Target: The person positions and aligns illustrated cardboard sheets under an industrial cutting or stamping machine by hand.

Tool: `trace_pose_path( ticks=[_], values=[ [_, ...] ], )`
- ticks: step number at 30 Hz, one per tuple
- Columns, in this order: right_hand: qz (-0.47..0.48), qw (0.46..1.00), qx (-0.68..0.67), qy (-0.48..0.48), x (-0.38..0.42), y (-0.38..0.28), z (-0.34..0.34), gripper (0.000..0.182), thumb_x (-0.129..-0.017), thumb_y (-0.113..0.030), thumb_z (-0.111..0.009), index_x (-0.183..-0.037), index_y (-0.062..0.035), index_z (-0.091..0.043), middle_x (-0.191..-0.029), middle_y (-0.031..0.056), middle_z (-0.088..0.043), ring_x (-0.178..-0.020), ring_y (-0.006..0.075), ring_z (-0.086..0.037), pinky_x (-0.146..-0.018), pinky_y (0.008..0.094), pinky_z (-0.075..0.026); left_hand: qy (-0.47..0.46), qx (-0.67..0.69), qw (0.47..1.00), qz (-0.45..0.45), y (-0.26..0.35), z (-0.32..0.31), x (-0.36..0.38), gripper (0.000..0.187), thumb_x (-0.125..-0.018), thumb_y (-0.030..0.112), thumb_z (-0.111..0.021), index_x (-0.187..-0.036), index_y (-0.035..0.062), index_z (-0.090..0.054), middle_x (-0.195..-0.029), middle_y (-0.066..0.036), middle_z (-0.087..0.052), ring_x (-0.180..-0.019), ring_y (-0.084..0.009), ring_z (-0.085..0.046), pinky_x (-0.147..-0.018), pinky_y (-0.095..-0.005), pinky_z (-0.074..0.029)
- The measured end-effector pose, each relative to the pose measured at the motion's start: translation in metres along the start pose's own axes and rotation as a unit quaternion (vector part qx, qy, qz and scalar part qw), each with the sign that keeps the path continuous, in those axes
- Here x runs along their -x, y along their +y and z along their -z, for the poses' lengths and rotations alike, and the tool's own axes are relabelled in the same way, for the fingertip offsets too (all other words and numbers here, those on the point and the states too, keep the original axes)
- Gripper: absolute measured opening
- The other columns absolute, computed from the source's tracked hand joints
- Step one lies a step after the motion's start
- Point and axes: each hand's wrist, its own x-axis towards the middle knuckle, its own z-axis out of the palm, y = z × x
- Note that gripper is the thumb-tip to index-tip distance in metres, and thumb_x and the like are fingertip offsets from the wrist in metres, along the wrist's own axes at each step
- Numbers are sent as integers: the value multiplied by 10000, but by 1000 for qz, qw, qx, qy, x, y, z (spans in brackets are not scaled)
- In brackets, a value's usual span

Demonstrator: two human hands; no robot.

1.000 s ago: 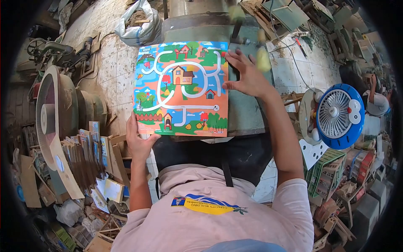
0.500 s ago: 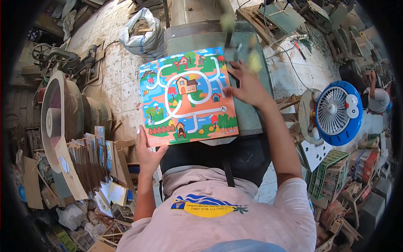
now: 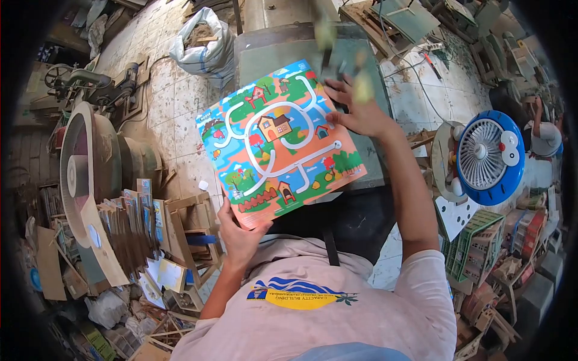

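Workshop table: L hand + R hand gripping maze board; scrap-filled sack behind.

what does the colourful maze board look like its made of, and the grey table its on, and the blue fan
The maze board looks like a thin stiff panel, probably wood or fibreboard, with a glossy printed face: it stays flat while held at two corners. The machine table looks like painted metal, dull grey-green and scuffed. The blue fan looks like smooth moulded plastic with a white grille.
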Motion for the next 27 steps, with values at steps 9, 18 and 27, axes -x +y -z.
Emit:
trace_pose_path(
  ticks=[9, 18, 27],
  values=[
    [11, 998, -45, -33, -15, 3, 8, 734, -934, -436, -771, -1564, -129, -554, -1712, 117, -382, -1605, 445, -229, -1298, 561, -237, -25, 57, 997, 46, 9, -14, 23, 1131, -741, 95, -986, -1543, -93, -210, -1343, -271, -607, -1213, -295, -673, -970, -391, -581],
    [5, 997, -43, -63, -25, 2, 17, 663, -950, -335, -768, -1556, -153, -571, -1726, 97, -361, -1618, 426, -200, -1308, 568, -211, -70, 86, 994, 22, 12, -23, 39, 1076, -781, 48, -956, -1531, -77, -195, -1313, -228, -603, -1091, -250, -714, -896, -360, -599],
    [-20, 997, -50, -60, -22, -7, 18, 730, -956, -399, -768, -1583, -122, -519, -1707, 100, -398, -1613, 407, -227, -1289, 519, -291, -58, 81, 995, 28, 1, -15, 32, 1078, -766, 37, -963, -1537, -71, -217, -1301, -224, -630, -1097, -232, -716, -906, -350, -599]
  ],
)
